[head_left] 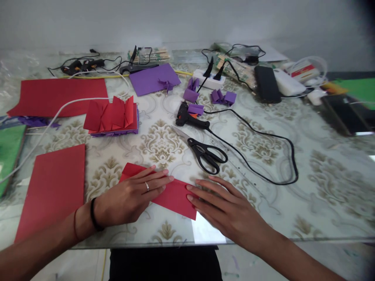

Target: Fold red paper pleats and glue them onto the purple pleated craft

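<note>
A folded strip of red paper (175, 197) lies slanted on the table near its front edge. Across its left part my left hand (136, 193) rests flat, fingers stretched out to the right, a ring on one of them. My right hand (225, 207) lies with spread fingers at the strip's right end, fingertips touching the paper. Neither hand grips anything. Just beyond my hands are black-handled scissors (202, 150), blades pointing away to the left. Behind them a black hot glue gun (190, 119) lies on its side among small folded purple paper pieces (224, 97).
At left lie a red sheet (54, 187), a stack of folded red paper (109, 117) and a larger red sheet (58, 93). A purple sheet (154, 79) and a white power strip (208, 80) sit farther back. The glue gun's black cord (293, 156) loops right, below phones (267, 84).
</note>
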The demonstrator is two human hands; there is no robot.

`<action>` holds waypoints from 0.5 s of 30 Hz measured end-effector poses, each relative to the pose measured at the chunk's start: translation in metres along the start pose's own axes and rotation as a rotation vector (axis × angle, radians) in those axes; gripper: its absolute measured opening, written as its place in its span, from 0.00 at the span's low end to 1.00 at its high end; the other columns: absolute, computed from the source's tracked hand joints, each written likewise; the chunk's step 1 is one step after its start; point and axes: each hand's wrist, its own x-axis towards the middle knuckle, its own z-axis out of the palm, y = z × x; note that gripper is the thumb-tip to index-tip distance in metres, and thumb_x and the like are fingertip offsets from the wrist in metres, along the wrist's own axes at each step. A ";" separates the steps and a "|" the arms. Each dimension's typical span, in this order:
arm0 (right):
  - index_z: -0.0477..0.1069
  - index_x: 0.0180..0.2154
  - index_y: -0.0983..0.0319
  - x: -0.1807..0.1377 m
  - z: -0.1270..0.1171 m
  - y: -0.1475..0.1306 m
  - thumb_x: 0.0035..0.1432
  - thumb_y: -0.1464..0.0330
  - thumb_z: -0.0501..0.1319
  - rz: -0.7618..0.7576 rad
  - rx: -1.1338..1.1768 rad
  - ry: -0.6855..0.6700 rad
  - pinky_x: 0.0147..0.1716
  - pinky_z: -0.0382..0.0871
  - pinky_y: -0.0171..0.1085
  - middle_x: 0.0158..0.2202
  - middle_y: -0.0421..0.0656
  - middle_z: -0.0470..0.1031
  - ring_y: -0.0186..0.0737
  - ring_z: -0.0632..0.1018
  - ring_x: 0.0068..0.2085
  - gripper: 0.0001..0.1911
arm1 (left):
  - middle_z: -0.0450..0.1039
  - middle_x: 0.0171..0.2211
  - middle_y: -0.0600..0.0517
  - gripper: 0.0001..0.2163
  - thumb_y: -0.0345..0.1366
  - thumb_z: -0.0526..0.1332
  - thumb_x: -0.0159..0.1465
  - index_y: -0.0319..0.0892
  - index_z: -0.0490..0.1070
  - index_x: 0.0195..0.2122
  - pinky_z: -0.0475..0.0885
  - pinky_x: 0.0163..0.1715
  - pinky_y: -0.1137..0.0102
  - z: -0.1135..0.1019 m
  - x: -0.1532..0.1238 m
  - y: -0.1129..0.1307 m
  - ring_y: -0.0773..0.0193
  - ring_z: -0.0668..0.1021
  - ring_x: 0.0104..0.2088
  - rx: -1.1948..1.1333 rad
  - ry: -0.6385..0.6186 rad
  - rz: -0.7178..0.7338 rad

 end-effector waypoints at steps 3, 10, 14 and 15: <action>0.78 0.54 0.62 0.001 0.000 0.003 0.76 0.71 0.56 -0.003 0.026 0.010 0.66 0.67 0.55 0.61 0.40 0.80 0.50 0.76 0.63 0.13 | 0.65 0.71 0.40 0.26 0.18 0.52 0.67 0.35 0.67 0.65 0.54 0.75 0.50 0.001 0.000 -0.005 0.54 0.59 0.75 0.006 -0.044 -0.002; 0.80 0.51 0.59 -0.005 -0.010 0.011 0.72 0.71 0.62 -0.017 0.053 0.019 0.66 0.68 0.52 0.57 0.43 0.83 0.46 0.79 0.59 0.10 | 0.62 0.73 0.45 0.24 0.25 0.54 0.72 0.45 0.66 0.69 0.58 0.73 0.49 -0.002 0.000 -0.006 0.52 0.61 0.74 -0.002 -0.101 -0.014; 0.79 0.54 0.57 -0.010 -0.016 0.013 0.71 0.72 0.62 0.011 0.068 -0.036 0.68 0.66 0.52 0.58 0.41 0.82 0.48 0.80 0.59 0.13 | 0.64 0.72 0.47 0.24 0.25 0.54 0.72 0.44 0.66 0.68 0.59 0.72 0.49 -0.003 0.001 -0.006 0.52 0.61 0.74 0.027 -0.119 -0.002; 0.79 0.54 0.57 -0.010 -0.018 0.013 0.71 0.72 0.62 0.022 0.077 -0.040 0.68 0.65 0.51 0.58 0.41 0.82 0.48 0.80 0.59 0.14 | 0.64 0.72 0.47 0.24 0.25 0.55 0.71 0.44 0.67 0.68 0.58 0.72 0.49 -0.002 0.001 -0.005 0.52 0.61 0.74 0.037 -0.120 -0.004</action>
